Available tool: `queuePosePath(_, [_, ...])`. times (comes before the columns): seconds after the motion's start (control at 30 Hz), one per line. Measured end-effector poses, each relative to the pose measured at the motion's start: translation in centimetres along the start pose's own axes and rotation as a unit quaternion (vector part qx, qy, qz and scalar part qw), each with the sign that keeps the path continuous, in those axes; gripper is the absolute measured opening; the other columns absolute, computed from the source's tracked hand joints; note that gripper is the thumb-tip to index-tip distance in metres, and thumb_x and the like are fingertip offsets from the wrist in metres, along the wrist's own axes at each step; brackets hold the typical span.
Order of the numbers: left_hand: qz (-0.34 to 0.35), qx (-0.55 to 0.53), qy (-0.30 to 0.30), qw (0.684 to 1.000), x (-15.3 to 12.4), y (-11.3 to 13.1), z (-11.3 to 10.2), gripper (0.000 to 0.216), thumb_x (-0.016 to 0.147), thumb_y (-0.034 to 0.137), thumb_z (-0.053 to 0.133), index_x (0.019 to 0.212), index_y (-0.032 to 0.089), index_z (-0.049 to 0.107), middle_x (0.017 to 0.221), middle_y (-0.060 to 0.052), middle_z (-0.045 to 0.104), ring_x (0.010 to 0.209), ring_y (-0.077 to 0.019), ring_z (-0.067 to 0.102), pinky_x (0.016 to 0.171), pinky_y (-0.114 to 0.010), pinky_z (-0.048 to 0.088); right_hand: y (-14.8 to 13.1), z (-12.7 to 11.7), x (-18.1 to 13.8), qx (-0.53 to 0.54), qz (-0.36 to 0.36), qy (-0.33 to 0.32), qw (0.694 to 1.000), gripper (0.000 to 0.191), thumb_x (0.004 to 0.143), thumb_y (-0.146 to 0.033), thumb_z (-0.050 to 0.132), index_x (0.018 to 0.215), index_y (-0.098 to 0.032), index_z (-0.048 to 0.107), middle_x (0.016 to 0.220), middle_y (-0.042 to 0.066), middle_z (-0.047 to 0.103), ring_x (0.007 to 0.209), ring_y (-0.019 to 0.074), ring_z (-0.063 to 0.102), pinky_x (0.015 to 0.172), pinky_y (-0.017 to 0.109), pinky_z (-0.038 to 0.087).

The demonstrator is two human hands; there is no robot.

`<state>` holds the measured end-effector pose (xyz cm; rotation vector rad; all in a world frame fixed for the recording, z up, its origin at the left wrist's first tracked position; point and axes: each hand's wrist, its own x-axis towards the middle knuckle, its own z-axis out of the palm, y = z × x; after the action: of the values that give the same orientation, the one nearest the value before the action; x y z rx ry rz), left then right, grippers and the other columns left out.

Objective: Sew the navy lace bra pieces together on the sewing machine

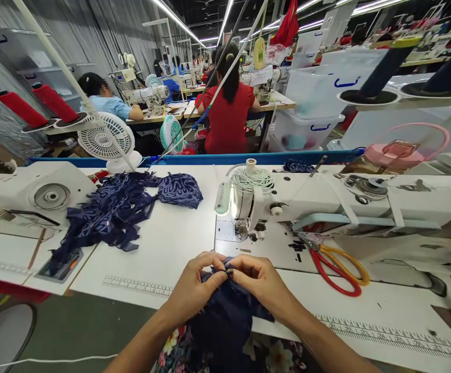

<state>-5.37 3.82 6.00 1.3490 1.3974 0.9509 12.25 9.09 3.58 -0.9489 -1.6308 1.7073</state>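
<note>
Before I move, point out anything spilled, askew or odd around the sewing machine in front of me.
Small dark scraps lie scattered on the machine bed beside the scissors, looking like uncleared litter. Nothing else stands out as damaged or askew.

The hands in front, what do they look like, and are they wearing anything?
The left hand and right hand are bare human hands, with no gloves. No sleeves, watch or bracelets show on the forearms. Below, the person wears dark flowery clothing.
</note>
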Motion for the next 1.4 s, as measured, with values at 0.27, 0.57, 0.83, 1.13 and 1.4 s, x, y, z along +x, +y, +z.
queuePosePath(0.27, [-0.029,-0.018,0.023,0.999,-0.4,-0.2,2.7,0.022,0.088,0.038,0.058,0.080,0.017,0.057,0.073,0.001,0.053,0.064,-0.0110,0.045,0.057,-0.021,0.036,0.6,-1.4,-1.4,0.018,0.006,0.004,1.000,0.028,0.082,-0.047,0.066,0.088,-0.019,0.070,0.076,0.000,0.063,0.070,0.0134,0.055,0.063,0.024,0.042])
queuePosePath(0.57, [-0.022,-0.030,0.033,0.999,-0.5,0.2,3.8,0.026,0.089,0.042,0.055,0.082,0.017,0.058,0.076,0.000,0.052,0.071,-0.0129,0.046,0.064,-0.022,0.038,1.0,-1.7,-2.0,0.030,0.027,0.049,0.998,0.031,0.079,-0.048,0.070,0.092,-0.021,0.073,0.080,0.002,0.067,0.075,0.0161,0.057,0.066,0.026,0.045])
queuePosePath(0.83, [-0.022,-0.039,0.026,0.999,0.0,-1.2,3.5,0.028,0.090,0.044,0.055,0.083,0.016,0.059,0.075,0.000,0.052,0.069,-0.0127,0.044,0.063,-0.022,0.036,1.9,-0.8,-2.6,0.027,0.026,0.112,0.993,0.029,0.077,-0.046,0.071,0.094,-0.022,0.075,0.078,0.002,0.068,0.072,0.0165,0.059,0.064,0.027,0.048])
queuePosePath(1.13, [-0.009,-0.090,0.019,0.996,0.1,-1.7,3.2,0.025,0.089,0.041,0.057,0.080,0.017,0.055,0.076,0.001,0.052,0.072,-0.0127,0.047,0.066,-0.022,0.039,0.5,0.4,-2.4,-0.112,-0.048,0.149,0.981,0.015,0.083,-0.035,0.062,0.080,-0.022,0.070,0.070,0.001,0.063,0.062,0.0149,0.055,0.056,0.026,0.043])
queuePosePath(1.4, [0.115,0.135,0.098,0.979,-3.9,-2.2,-1.1,0.012,0.089,0.029,0.057,0.082,0.022,0.064,0.088,-0.003,0.065,0.097,-0.0209,0.059,0.097,-0.037,0.043,-1.4,3.7,-1.7,-0.173,-0.190,0.028,0.966,0.011,0.086,-0.022,0.053,0.085,-0.022,0.064,0.073,0.001,0.059,0.065,0.0128,0.052,0.059,0.025,0.041])
